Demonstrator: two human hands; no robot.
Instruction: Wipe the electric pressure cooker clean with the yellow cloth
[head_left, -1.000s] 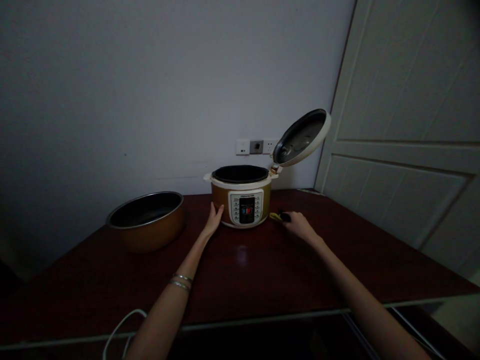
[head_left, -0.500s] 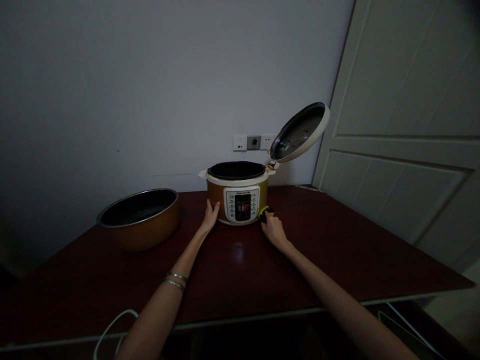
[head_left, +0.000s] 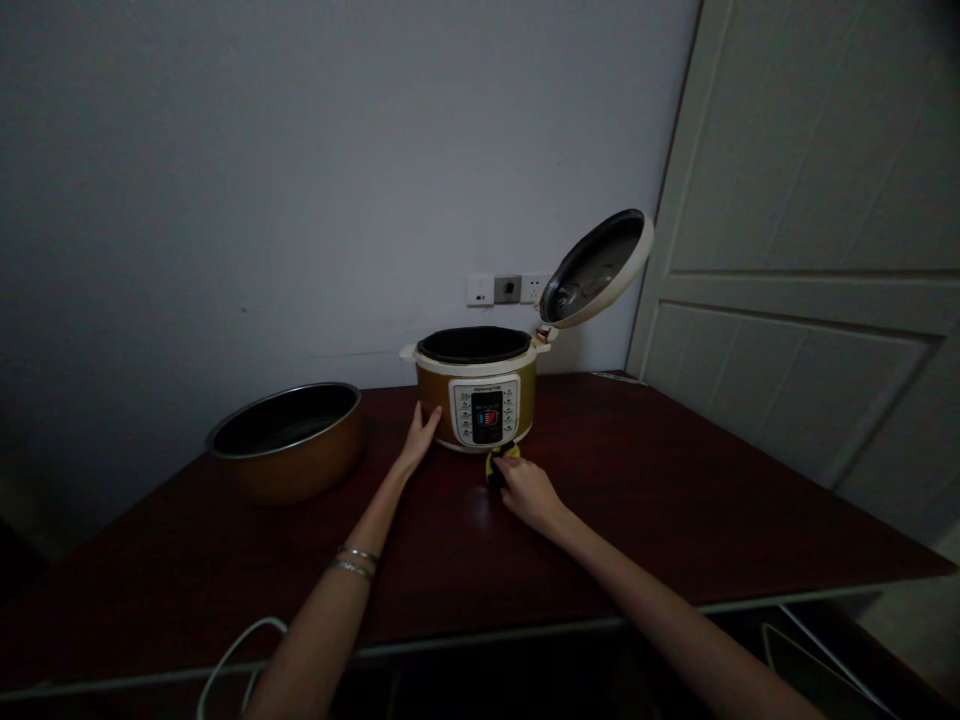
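An electric pressure cooker [head_left: 435,395], orange to olive with a white front panel, stands on the dark red table [head_left: 645,500]. Its round lid [head_left: 637,255] is hinged up and leans to the right. My left hand [head_left: 418,437] rests against the cooker's lower left side, thumb and fingers spread. In front of the cooker's base, my right hand [head_left: 529,493] is closed on a yellow-and-black cloth [head_left: 501,462], held low near the tabletop. The fingers cover part of the cloth.
A brown inner pot [head_left: 300,470] with a dark interior sits at the left of the table. Wall sockets [head_left: 507,289] are behind the cooker. A white cable [head_left: 240,640] hangs at the front edge, and a pale door [head_left: 810,300] stands at the right.
My right hand has moved the cloth left and toward me, from the cooker's lower right side to before its base. My left hand stays against the cooker.
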